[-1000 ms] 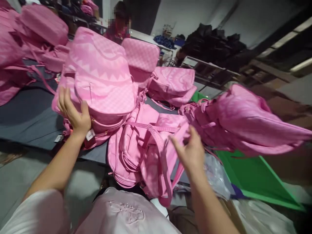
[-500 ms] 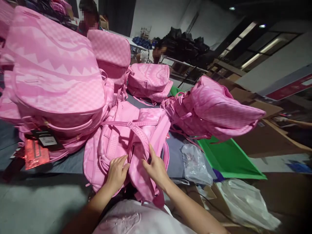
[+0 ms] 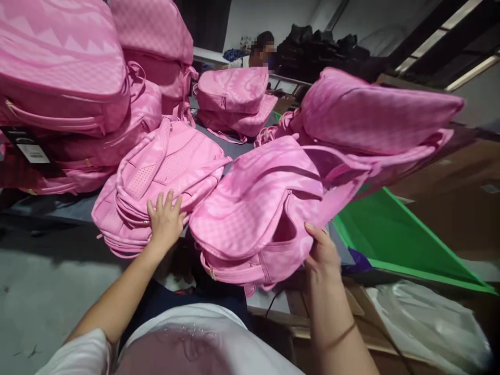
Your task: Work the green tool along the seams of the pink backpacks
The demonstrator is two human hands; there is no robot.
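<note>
Presently | left hand (image 3: 166, 225): fingers wide on one backpack pile (image 3: 172, 161) | right hand (image 3: 323, 251): fingers gripping one patterned backpack (image 3: 246, 208)

White top (image 3: 195, 338), short sleeves (image 3: 84, 357), dark bottoms (image 3: 150, 302)

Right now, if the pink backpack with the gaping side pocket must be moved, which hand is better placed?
Probably the right hand: it touches that pink backpack at its right side, near the gaping pocket. The left hand rests spread on the flatter backpack to the left.
</note>
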